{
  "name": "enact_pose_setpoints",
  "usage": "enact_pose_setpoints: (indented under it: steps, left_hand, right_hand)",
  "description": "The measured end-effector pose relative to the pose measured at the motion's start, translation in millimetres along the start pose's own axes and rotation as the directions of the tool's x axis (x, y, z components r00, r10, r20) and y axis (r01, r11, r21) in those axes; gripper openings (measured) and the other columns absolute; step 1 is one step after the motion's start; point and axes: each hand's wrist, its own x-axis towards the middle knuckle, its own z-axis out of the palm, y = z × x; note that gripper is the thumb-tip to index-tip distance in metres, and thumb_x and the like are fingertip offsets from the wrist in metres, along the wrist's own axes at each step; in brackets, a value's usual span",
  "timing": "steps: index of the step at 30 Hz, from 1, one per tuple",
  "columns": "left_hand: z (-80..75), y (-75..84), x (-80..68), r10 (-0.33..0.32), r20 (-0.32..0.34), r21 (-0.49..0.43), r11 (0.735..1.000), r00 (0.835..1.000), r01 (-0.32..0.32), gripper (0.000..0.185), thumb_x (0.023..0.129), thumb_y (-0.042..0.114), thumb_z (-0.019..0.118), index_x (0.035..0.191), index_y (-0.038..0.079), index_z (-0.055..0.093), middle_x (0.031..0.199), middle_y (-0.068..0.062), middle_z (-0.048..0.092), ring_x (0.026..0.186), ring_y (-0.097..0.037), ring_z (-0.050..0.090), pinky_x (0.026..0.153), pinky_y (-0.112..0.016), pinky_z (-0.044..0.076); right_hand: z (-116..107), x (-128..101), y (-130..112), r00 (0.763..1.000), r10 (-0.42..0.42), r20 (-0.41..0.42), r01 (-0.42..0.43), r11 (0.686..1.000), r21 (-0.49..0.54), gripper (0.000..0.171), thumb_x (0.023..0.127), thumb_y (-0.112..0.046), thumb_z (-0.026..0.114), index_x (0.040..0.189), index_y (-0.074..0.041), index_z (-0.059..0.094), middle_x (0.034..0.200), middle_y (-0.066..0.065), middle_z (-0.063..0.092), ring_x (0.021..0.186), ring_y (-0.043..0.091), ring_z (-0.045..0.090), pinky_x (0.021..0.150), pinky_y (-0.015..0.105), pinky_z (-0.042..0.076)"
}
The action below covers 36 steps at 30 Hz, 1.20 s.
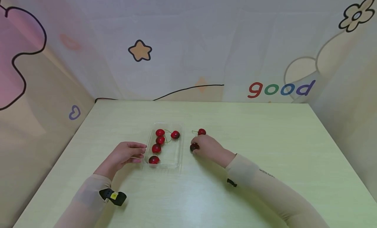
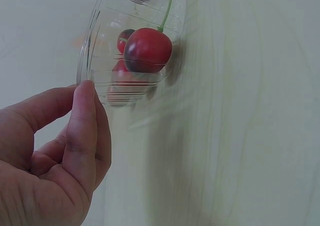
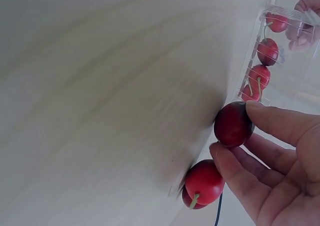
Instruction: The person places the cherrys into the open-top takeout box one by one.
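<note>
A clear plastic tray (image 1: 172,159) sits on the table with several red cherries in it, some with green stems. At its left rim, my left hand (image 1: 127,154) pinches the edge between thumb and fingertips; the left wrist view shows the fingertips right at the rim, below a cherry (image 2: 148,50). To the right of the tray, my right hand (image 1: 209,148) pinches a dark red cherry (image 3: 233,124) between thumb and fingers, low over the table. Just beyond that hand lies a brighter cherry (image 1: 201,131) with a stem. In the right wrist view, another cherry (image 3: 190,198) is partly hidden behind it.
The pale wooden table (image 1: 265,129) extends around the tray and hands. Behind it hangs a printed cloth (image 1: 188,51) with a star, a flower and the word "good". Black straps (image 1: 113,196) sit on both sleeves.
</note>
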Motion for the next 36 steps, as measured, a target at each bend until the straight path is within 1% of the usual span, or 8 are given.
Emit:
enact_pose_setpoints:
  steps: [7, 13, 17, 21, 25, 28, 32, 36]
  left_hand:
    - [1.3, 0.4, -0.5, -0.009, -0.013, -0.005, 1.000, 1.000, 0.009, 0.040, 0.103, 0.014, 0.061, 0.136, -0.008, 0.059, 0.104, -0.004, 0.073, 0.081, -0.009, 0.067, 0.071, -0.020, 0.062]
    - [1.4, -0.5, -1.8, -0.005, -0.009, -0.006, 1.000, 1.000, 0.005, 0.041, 0.103, 0.014, 0.061, 0.136, -0.009, 0.058, 0.105, -0.006, 0.073, 0.081, -0.009, 0.067, 0.071, -0.020, 0.062]
    - [1.3, -0.1, -3.1, 0.003, -0.004, -0.013, 1.000, 1.000, -0.003, 0.041, 0.103, 0.014, 0.061, 0.137, -0.009, 0.057, 0.105, -0.005, 0.073, 0.081, -0.009, 0.067, 0.070, -0.020, 0.062]
    - [1.2, 0.5, -2.9, 0.002, -0.002, -0.013, 1.000, 1.000, -0.002, 0.041, 0.103, 0.014, 0.061, 0.137, -0.009, 0.057, 0.105, -0.006, 0.073, 0.081, -0.009, 0.067, 0.070, -0.020, 0.062]
    - [1.0, 0.4, -3.0, 0.001, -0.001, -0.011, 1.000, 1.000, -0.001, 0.041, 0.102, 0.014, 0.061, 0.137, -0.009, 0.057, 0.106, -0.006, 0.073, 0.081, -0.010, 0.067, 0.071, -0.020, 0.061]
    - [0.5, -0.5, -2.3, 0.004, 0.003, -0.010, 1.000, 1.000, -0.004, 0.041, 0.103, 0.014, 0.061, 0.137, -0.009, 0.058, 0.105, -0.005, 0.073, 0.081, -0.009, 0.067, 0.071, -0.020, 0.061]
    - [0.5, -0.6, -1.4, 0.000, 0.002, -0.008, 1.000, 1.000, 0.000, 0.040, 0.103, 0.014, 0.061, 0.136, -0.008, 0.058, 0.105, -0.004, 0.073, 0.081, -0.009, 0.067, 0.071, -0.020, 0.061]
    - [0.3, 0.3, -1.6, -0.002, 0.004, -0.007, 1.000, 1.000, 0.002, 0.041, 0.103, 0.014, 0.061, 0.137, -0.008, 0.058, 0.106, -0.005, 0.073, 0.082, -0.009, 0.067, 0.072, -0.019, 0.061]
  right_hand:
    - [1.5, 0.6, 0.9, 1.000, 0.007, 0.009, -0.007, 1.000, 0.007, 0.029, 0.092, -0.008, 0.075, 0.119, 0.001, 0.072, 0.118, 0.013, 0.075, 0.102, 0.024, 0.068, 0.100, 0.041, 0.057]
    - [0.2, -0.9, 0.3, 1.000, 0.004, 0.019, -0.004, 0.999, 0.033, 0.029, 0.091, -0.008, 0.076, 0.118, 0.001, 0.072, 0.117, 0.013, 0.075, 0.098, 0.023, 0.066, 0.098, 0.041, 0.057]
    - [-3.1, -3.4, 0.5, 0.999, -0.033, 0.004, 0.033, 0.999, 0.029, 0.029, 0.091, -0.006, 0.075, 0.118, 0.002, 0.072, 0.117, 0.014, 0.075, 0.102, 0.024, 0.068, 0.100, 0.041, 0.057]
    - [-10.0, -6.4, 0.7, 0.996, -0.086, -0.026, 0.086, 0.996, -0.011, 0.028, 0.091, -0.002, 0.073, 0.118, 0.003, 0.071, 0.118, 0.015, 0.074, 0.107, 0.027, 0.069, 0.101, 0.041, 0.057]
    - [-16.5, -8.5, 0.7, 0.991, -0.121, -0.059, 0.118, 0.991, -0.055, 0.025, 0.091, 0.000, 0.072, 0.116, 0.003, 0.071, 0.111, 0.014, 0.074, 0.099, 0.025, 0.067, 0.096, 0.039, 0.058]
    - [-19.6, -8.8, 0.0, 0.989, -0.129, -0.067, 0.124, 0.989, -0.075, 0.024, 0.091, 0.000, 0.073, 0.115, 0.002, 0.071, 0.106, 0.013, 0.072, 0.095, 0.024, 0.064, 0.093, 0.038, 0.058]
    - [-23.5, -9.4, -1.3, 0.992, -0.114, -0.061, 0.110, 0.992, -0.061, 0.028, 0.092, -0.001, 0.072, 0.119, 0.003, 0.070, 0.113, 0.016, 0.072, 0.104, 0.028, 0.067, 0.098, 0.041, 0.058]
    - [-28.2, -9.9, -1.8, 0.992, -0.104, -0.073, 0.102, 0.994, -0.035, 0.030, 0.093, 0.000, 0.070, 0.123, 0.005, 0.069, 0.121, 0.019, 0.071, 0.112, 0.032, 0.068, 0.102, 0.042, 0.057]
